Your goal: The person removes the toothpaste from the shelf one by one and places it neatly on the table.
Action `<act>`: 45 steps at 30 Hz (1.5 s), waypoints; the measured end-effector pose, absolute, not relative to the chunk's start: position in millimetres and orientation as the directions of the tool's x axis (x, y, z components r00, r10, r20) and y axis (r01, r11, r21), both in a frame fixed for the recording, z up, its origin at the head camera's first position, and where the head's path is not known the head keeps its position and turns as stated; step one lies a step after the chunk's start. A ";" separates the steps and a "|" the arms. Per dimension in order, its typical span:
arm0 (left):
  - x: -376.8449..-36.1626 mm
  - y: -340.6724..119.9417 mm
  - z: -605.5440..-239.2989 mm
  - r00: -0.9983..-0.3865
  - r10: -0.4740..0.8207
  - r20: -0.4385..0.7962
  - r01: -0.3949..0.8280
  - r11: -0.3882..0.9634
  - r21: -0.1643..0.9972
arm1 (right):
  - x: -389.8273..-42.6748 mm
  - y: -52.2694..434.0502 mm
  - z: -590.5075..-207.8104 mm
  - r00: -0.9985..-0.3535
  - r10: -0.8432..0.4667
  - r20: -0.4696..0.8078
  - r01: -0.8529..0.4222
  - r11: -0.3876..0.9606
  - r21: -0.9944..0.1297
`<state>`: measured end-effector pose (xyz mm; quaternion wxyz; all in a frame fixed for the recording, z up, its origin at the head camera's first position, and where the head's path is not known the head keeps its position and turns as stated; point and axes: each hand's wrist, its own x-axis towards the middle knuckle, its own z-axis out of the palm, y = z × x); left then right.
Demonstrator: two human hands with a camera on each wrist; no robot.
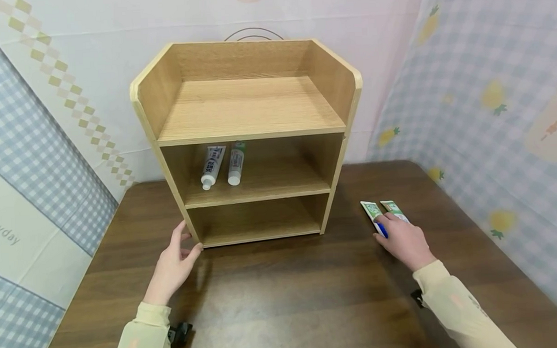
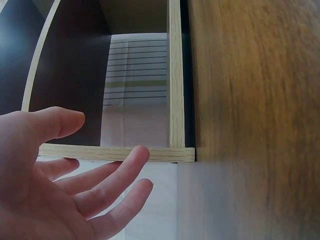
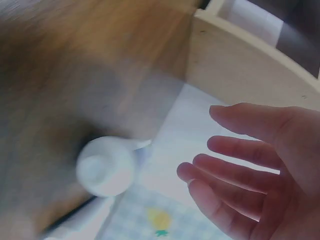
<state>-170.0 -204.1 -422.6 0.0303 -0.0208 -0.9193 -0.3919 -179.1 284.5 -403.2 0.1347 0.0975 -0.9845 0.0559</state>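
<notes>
My left hand (image 1: pixel 173 264) is at the lower left front edge of a wooden shelf unit (image 1: pixel 251 136), thumb toward the inner side and fingers along the outside. In the left wrist view its fingers (image 2: pixel 112 187) are spread loosely at the side panel's edge. My right hand (image 1: pixel 406 239) reaches over two green-and-white toothpaste tubes on the table, a left tube (image 1: pixel 372 209) and a right tube (image 1: pixel 394 209). Blue shows beside its fingertips. In the right wrist view the fingers (image 3: pixel 235 185) extend with nothing between them; a blurred white cap (image 3: pixel 105 167) lies apart from them.
On the middle shelf lie a white-and-blue toothpaste tube (image 1: pixel 212 166) and a white-and-green one (image 1: pixel 236 164), caps facing front. The shelf unit stands on a dark wooden table (image 1: pixel 273 297). Patterned cloth (image 1: pixel 478 85) hangs behind and at both sides.
</notes>
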 end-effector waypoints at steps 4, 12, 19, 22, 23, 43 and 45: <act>-170.3 -204.3 -423.2 -0.997 0.018 0.081 0.071 0.694 0.716 | -175.4 275.5 -393.1 -0.940 -0.194 0.282 -0.223 0.972 -0.076; -169.3 -203.1 -421.9 -0.996 0.027 0.088 0.082 0.691 0.718 | -160.3 244.1 -365.8 -0.879 -0.306 0.365 -0.358 0.930 -0.083; -168.2 -202.6 -420.5 -0.996 0.012 0.085 0.070 0.694 0.717 | -159.3 205.7 -343.2 -0.811 -0.431 0.396 -0.497 0.864 -0.080; -167.9 -202.6 -421.0 -0.996 0.012 0.089 0.072 0.695 0.715 | -161.3 188.9 -338.8 -0.787 -0.471 0.399 -0.544 0.835 -0.087; -167.9 -202.5 -421.3 -0.996 0.012 0.091 0.074 0.696 0.715 | -161.7 183.1 -337.9 -0.776 -0.485 0.403 -0.560 0.824 -0.088; -166.1 -201.0 -421.9 -0.994 0.012 0.110 0.088 0.688 0.720 | -186.7 94.6 -323.2 -0.675 -0.555 0.486 -0.674 0.732 -0.101; -165.2 -201.1 -422.4 -0.995 0.008 0.104 0.081 0.687 0.722 | -191.2 86.6 -323.1 -0.673 -0.544 0.501 -0.665 0.741 -0.088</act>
